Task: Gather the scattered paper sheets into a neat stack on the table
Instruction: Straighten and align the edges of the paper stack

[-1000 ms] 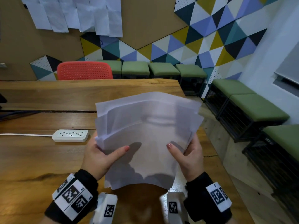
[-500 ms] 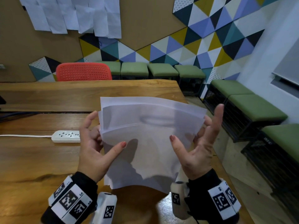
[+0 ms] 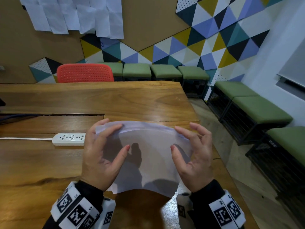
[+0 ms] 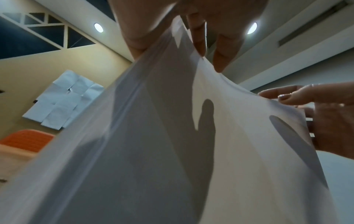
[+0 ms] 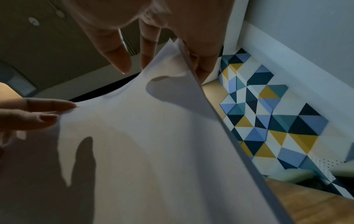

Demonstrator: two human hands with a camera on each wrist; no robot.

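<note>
A bundle of white paper sheets (image 3: 148, 156) is held bowed just above the wooden table (image 3: 115, 100), its top edges nearly lined up. My left hand (image 3: 121, 137) grips the upper left corner, fingers curled over the top edge and thumb on the front. My right hand (image 3: 175, 138) grips the upper right corner the same way. In the left wrist view the left hand (image 4: 172, 50) pinches the sheets (image 4: 172, 136), with the right hand (image 4: 325, 121) at the far side. The right wrist view has the right hand (image 5: 168, 60) pinching the sheets (image 5: 153, 144) opposite the left hand (image 5: 28, 116).
A white power strip (image 3: 69, 139) with its cable lies on the table left of my left hand. A red chair (image 3: 85, 73) stands behind the table. Green stools (image 3: 165, 71) and benches (image 3: 257, 109) line the walls. The table's right edge runs close to my right wrist.
The sheets were upright and fanned with uneven tops; now they are lower and tilted away. Both hands slid from the lower sides up to the top corners, and the top edges have drawn together.
</note>
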